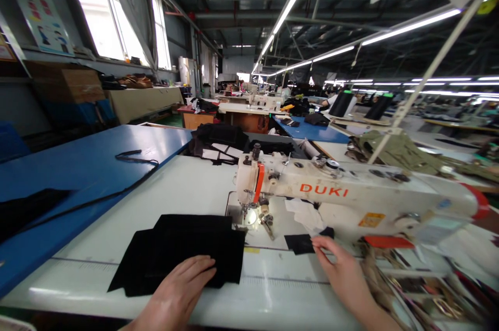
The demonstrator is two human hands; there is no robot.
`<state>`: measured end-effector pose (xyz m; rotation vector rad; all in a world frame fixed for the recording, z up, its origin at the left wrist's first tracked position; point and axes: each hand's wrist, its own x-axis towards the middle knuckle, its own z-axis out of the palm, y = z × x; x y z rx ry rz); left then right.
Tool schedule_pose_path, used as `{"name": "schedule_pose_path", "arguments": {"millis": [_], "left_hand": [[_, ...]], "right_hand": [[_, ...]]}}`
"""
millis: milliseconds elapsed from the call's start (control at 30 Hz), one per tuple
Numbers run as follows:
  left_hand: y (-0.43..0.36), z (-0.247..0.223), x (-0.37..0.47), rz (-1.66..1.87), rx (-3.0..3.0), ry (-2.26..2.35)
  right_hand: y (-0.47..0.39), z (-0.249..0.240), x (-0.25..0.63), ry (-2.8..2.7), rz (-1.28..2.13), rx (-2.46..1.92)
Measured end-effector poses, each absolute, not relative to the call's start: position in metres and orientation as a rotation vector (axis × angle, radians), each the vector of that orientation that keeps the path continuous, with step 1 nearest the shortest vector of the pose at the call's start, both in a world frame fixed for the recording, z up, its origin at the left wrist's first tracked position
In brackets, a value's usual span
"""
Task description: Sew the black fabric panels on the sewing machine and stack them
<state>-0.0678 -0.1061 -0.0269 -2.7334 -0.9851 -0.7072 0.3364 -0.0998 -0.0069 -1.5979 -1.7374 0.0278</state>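
My left hand lies flat on a large piece of black fabric, fingers stretched out over its lower part. This fabric is spread on the pale sewing table, left of the sewing machine's needle and presser foot. To the right, my right hand pinches the edge of a small black fabric piece between thumb and fingers. Behind that small piece, white pieces lie against the base of the white sewing machine.
On the left stands a blue table with a black strip across it. Dark fabric is piled behind the machine. An open box of small parts sits at the lower right, near a slanted pole.
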Motion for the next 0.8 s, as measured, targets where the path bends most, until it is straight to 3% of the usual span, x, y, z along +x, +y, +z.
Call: {"name": "schedule_pose_path", "arguments": {"millis": [200,600,800], "left_hand": [[-0.108,-0.024,-0.066,-0.751,-2.724,-0.994],[-0.108,-0.023,-0.069,-0.702,-2.779,-1.002],[-0.109,-0.021,-0.068,-0.661,-2.783,-1.031]], "right_hand": [[-0.093,0.004,0.350,-1.607,0.050,-1.681],[-0.012,0.006,0.308,-1.974,0.025,-1.497],[-0.057,0.013,0.334,-2.116,0.082,-1.557]]}}
